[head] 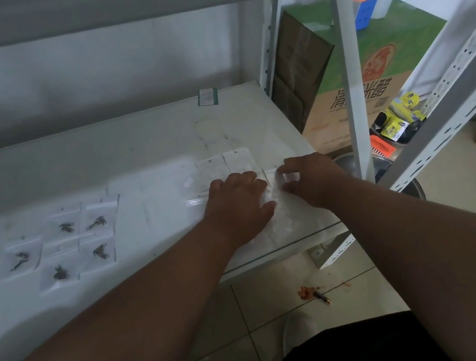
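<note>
Table (136,153) is white, with the work at its right near corner. Clear bag (278,194) lies between both hands, its long axis seemingly running away from the person. Right hand (310,182) pinches its top edge. Left hand (237,202) is curled down on its left side, grip hidden. Empties (238,161) lie just behind. Filled bags (63,243) sit well to the left, holding metal parts (96,222).
</note>
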